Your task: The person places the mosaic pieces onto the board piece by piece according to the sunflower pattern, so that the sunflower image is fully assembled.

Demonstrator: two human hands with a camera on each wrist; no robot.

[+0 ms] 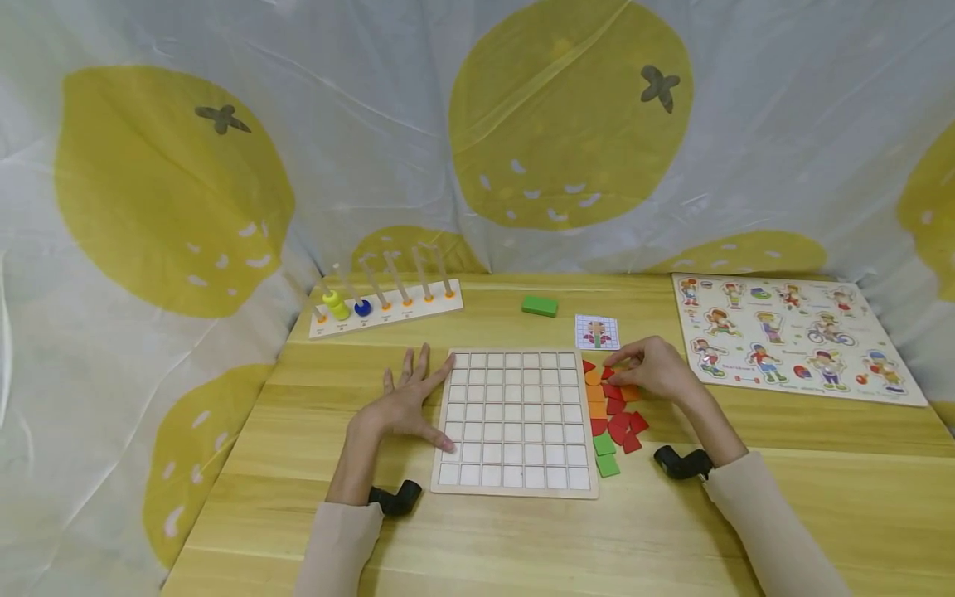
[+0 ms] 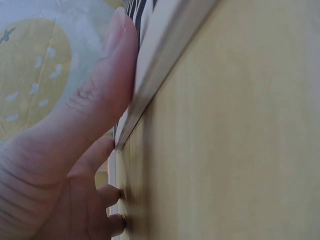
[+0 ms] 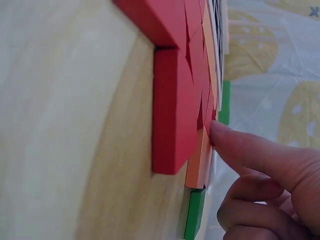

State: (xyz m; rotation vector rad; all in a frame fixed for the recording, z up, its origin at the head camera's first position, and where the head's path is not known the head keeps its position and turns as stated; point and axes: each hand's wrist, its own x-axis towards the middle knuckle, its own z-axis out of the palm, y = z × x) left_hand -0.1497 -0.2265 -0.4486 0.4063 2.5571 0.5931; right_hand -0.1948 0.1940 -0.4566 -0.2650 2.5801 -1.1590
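The step in hand looks like choosing a piece from the loose set for the grid board [image 1: 514, 412], whose 7 columns and 7 rows hold no pieces in the cells that show. The person's right grip [image 1: 652, 369] seems to pinch 1 small red piece [image 1: 608, 373] between thumb and fingertips, with the other fingers curled in; I cannot tell whether the piece is off the surface [image 1: 522, 547].

That piece lies right at the fingertips, just beyond the board's right edge and a little below the pattern card [image 1: 597, 332]. Orange pieces [image 1: 597, 410] and other red ones crowd around and below it, and 2 green pieces [image 1: 608, 465] sit at the near end of the cluster.

The left grip [image 1: 403, 406] is spread, its thumb against the board's left edge and its index finger at the far left corner, pinching nothing; it probably steadies the board.

The next move likely calls for lifting the red piece clear of its neighbours, carrying it left over the board, checking the card for its cell and turn, and lowering it flat without nudging the board.
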